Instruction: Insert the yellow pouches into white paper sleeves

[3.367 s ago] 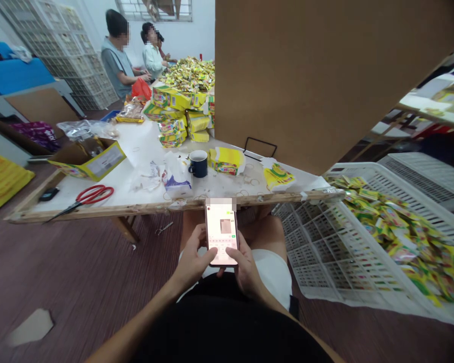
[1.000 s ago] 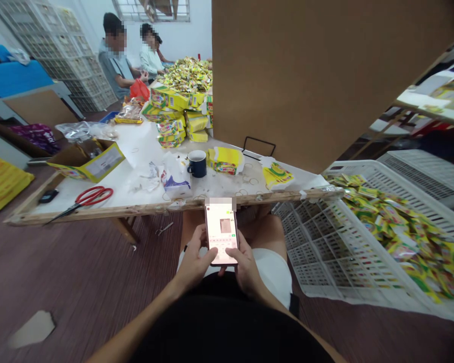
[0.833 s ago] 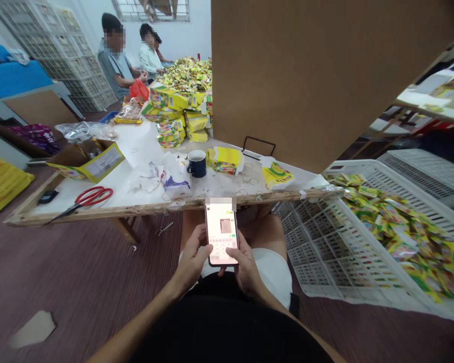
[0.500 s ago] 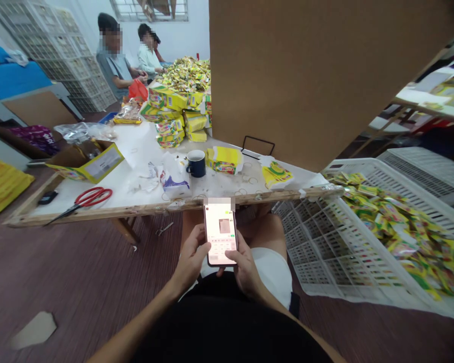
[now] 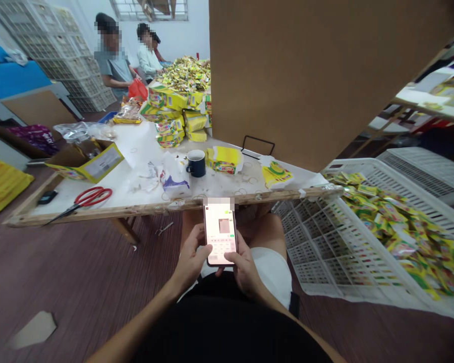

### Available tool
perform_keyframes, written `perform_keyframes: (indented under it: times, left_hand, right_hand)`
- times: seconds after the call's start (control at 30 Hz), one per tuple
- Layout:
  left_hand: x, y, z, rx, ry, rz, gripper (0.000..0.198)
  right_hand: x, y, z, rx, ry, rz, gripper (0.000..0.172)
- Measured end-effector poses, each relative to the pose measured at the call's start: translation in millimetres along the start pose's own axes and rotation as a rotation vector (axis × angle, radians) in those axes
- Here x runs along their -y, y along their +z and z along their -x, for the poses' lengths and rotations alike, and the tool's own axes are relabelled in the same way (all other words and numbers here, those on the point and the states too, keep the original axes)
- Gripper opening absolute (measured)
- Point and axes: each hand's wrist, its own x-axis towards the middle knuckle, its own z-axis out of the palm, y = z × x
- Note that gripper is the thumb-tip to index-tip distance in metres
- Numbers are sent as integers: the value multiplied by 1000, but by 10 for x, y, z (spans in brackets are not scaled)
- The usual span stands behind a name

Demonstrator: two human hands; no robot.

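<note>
A lit smartphone (image 5: 220, 234) is held upright over my lap, just below the table's front edge. My left hand (image 5: 192, 256) grips its left side, the thumb over the lower left of the screen. On the other side my right hand (image 5: 245, 261) grips it too, its thumb over the on-screen keyboard. A chat with a picture seems to fill the upper screen; the words are too small to read. Most fingers are hidden behind the phone.
On the table (image 5: 136, 210) are red-handled scissors (image 5: 93, 196), a dark mug (image 5: 195, 164), a tissue pack (image 5: 176, 184) and yellow packets (image 5: 224, 160). A tall cardboard sheet (image 5: 287, 75) stands behind. A white crate (image 5: 325, 269) of sachets sits right. Co-workers (image 5: 115, 65) are at the back left.
My thumbs have shifted slightly over the phone's keyboard. At the back, the nearest co-worker has leaned a little to the left, hands by the red bag.
</note>
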Motion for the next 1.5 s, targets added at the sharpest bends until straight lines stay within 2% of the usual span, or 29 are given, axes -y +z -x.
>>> perform_keyframes:
  times: [0.17,0.37,0.57,0.73,0.9,1.13,1.37,1.5]
  left_hand:
    - [10,-8,-1,0,-5,-13,38]
    - [2,16,7,-16,0,-40,34]
    - [25,67,14,-141,-55,-158,26]
    - [10,53,16,-57,-3,-75,30]
    - [5,50,18,0,34,-102,32]
    - [22,45,9,-3,-11,-72,36]
    - [34,24,1,-1,-31,-64,50]
    - [66,-24,-19,-48,-38,-63,51]
  right_hand:
    - [-9,8,-7,-13,-16,74,44]
    - [-22,-10,-9,7,-19,39,45]
    - [-5,5,-9,19,-32,103,40]
    - [-3,9,-32,-41,-28,60,32]
    - [1,-3,-59,-151,5,76,39]
    - [19,10,-60,-75,-29,96,37]
    - [20,9,-35,-1,-4,90,36]
    - [-34,12,-26,171,33,43,59]
